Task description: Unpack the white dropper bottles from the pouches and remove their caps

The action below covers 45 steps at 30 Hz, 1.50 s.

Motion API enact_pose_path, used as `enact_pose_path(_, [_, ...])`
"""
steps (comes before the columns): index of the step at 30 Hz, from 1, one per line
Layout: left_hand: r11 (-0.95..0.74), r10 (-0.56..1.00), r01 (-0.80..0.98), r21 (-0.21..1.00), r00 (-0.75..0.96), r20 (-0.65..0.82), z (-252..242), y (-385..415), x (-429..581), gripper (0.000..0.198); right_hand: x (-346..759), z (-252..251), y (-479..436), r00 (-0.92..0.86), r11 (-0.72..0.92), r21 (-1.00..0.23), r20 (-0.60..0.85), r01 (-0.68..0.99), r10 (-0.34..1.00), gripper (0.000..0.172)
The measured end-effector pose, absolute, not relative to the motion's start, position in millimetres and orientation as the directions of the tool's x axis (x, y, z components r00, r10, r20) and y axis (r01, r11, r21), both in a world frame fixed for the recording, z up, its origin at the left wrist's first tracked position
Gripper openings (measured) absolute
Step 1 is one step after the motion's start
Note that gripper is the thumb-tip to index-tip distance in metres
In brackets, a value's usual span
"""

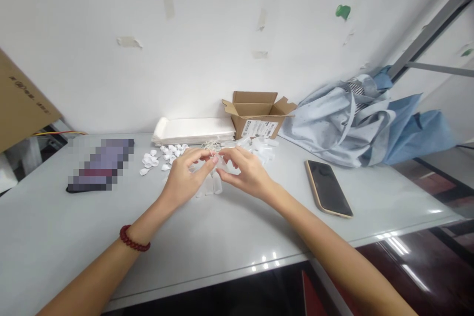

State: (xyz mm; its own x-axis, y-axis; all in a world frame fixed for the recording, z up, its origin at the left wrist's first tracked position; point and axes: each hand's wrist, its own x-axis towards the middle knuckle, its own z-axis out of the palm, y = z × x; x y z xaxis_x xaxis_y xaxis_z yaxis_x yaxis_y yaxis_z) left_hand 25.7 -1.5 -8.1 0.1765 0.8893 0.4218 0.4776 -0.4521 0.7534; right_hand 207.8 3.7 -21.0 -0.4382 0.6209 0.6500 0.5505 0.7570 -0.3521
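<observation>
My left hand (186, 174) is closed in a pinch at the middle of the table, with a thin white piece (212, 153) at its fingertips. Facing it, my right hand (245, 172) has its fingers curled round a small translucent bottle (221, 162), partly hidden by the fingers. The fingertips of both hands nearly meet. Just below them several similar clear bottles (209, 185) are grouped on the table. Behind the hands lies a heap of thin white sticks (212, 144). White caps (173, 152) are scattered left of it, and more translucent bottles (263, 148) lie to the right.
Against the wall are a stack of white packets (194, 130) and an opened cardboard box (255, 116). A phone (329, 188) lies on the grey table (207, 252) at right, a blurred-out device (101, 165) at left. Blue-grey cloth (344, 123) is heaped at the back right.
</observation>
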Motion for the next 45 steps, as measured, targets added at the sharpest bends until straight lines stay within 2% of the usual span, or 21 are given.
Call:
enact_pose_path(5, [-0.421,0.907,0.428,0.800,0.196,0.373,-8,1,26,0.021,206,-22,4,-0.420,0.759,-0.367,0.663,0.538,0.619,0.022])
enact_pose_path(10, [-0.390,0.920,0.462,0.796,0.170,0.352,-12,2,26,0.025,205,-22,4,-0.336,0.645,-0.536,0.565,0.545,0.753,0.025])
enact_pose_path(13, [-0.496,0.854,0.553,0.670,0.169,0.493,-14,0,27,0.031,205,-19,6,-0.269,0.509,-0.669,0.436,0.542,0.859,0.024])
enact_pose_path(16, [-0.669,0.704,0.600,0.439,0.322,0.633,-17,-2,28,0.033,205,-17,7,-0.220,0.397,-0.768,0.331,0.503,0.918,0.024])
enact_pose_path(18, [-0.733,0.635,0.598,0.324,0.432,0.641,-20,-3,28,0.036,205,-16,8,-0.200,0.335,-0.820,0.271,0.464,0.941,0.023])
enact_pose_path(21, [-0.760,0.609,0.600,0.250,0.523,0.597,-25,-2,29,0.039,204,-15,9,-0.192,0.254,-0.864,0.186,0.436,0.964,0.022])
enact_pose_path(23, [-0.753,0.624,0.606,0.258,0.533,0.571,-27,-2,30,0.038,205,-15,9,-0.197,0.227,-0.864,0.151,0.450,0.969,0.021])
enact_pose_path(28, [-0.618,0.782,0.655,0.434,0.460,0.419,-31,-3,34,0.042,206,-17,10,-0.232,0.183,-0.802,0.057,0.568,0.971,0.024])
enact_pose_path(31, [-0.558,0.830,0.675,0.483,0.453,0.325,-34,-3,35,0.046,207,-17,10,-0.278,0.212,-0.734,0.033,0.645,0.960,0.017])
enact_pose_path(37, [-0.530,0.848,0.703,0.474,0.459,0.265,-39,-3,34,0.046,207,-22,13,-0.332,0.299,-0.645,0.073,0.704,0.940,0.024])
enact_pose_path(45, [-0.567,0.821,0.701,0.432,0.521,0.232,-35,-4,35,0.043,209,-28,16,-0.359,0.295,-0.664,0.043,0.687,0.932,0.018])
